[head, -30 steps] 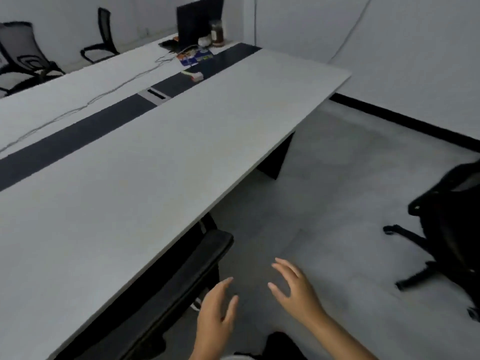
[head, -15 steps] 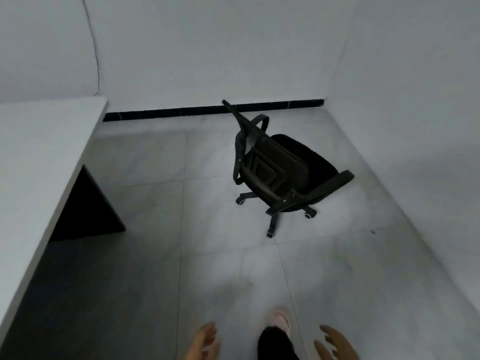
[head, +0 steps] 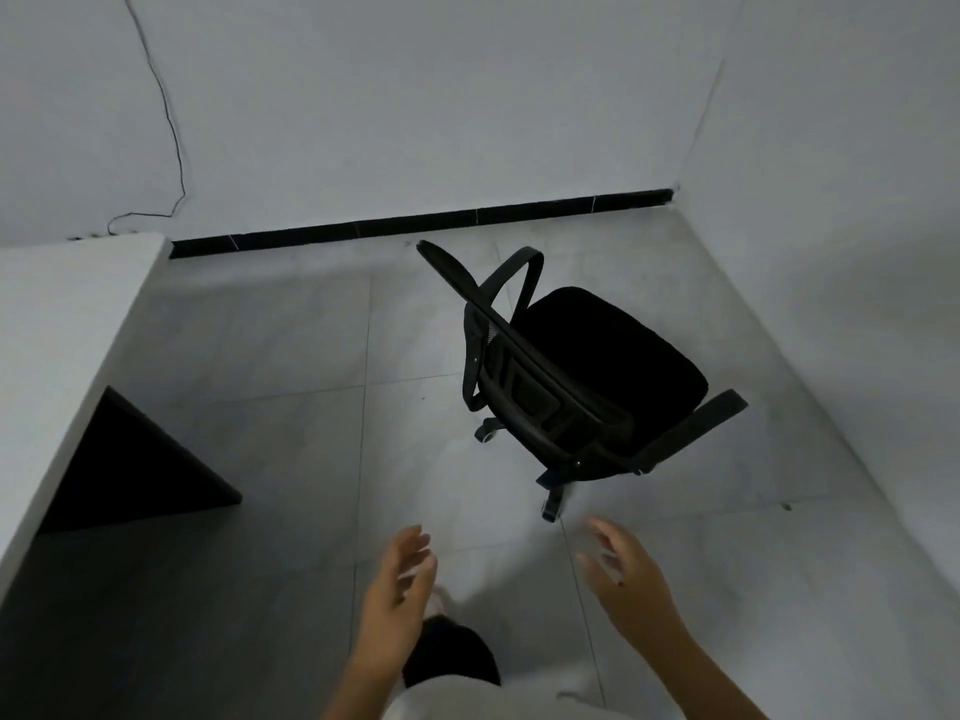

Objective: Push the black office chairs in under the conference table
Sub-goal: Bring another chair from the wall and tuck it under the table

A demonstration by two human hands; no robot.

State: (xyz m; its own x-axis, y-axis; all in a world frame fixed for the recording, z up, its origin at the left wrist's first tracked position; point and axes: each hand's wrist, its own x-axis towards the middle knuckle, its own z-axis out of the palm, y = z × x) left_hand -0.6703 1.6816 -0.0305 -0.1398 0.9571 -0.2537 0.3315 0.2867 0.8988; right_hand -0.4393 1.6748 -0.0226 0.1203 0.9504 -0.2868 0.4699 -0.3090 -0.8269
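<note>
At the bottom centre of the frame the left hand [head: 397, 589] and right hand [head: 631, 584] are raised side by side over the floor, both with fingers spread and relaxed, holding nothing and touching nothing; a gap of bare floor lies between them. Below the left hand a dark trouser leg [head: 449, 654] shows, with a pale, blurred shoe tip just above it. The grey tiled floor [head: 270, 449] stretches from the hands up through the middle of the frame, with open tile left of centre between the table and the chair. Along the left edge runs the white conference table [head: 57, 330]; its long edge slants from lower left up to a corner at the upper left, and its dark panel leg [head: 130, 470] stands under it at centre left. Right of centre, just above the right hand and well apart from the table, stands the black office chair [head: 587, 376] on its castors. Its backrest faces the viewer and its seat points away toward the upper right, toward the room corner; the line of its two armrests runs diagonally from upper left to lower right. The nearest castor sits just above the right fingertips, not touching them. A strip of floor separates the chair from the right-hand wall [head: 857, 252]. Beyond, a black skirting board [head: 415, 226] runs along the base of the far wall, and a thin cable [head: 171, 127] hangs down that wall at the upper left, toward the table corner.
</note>
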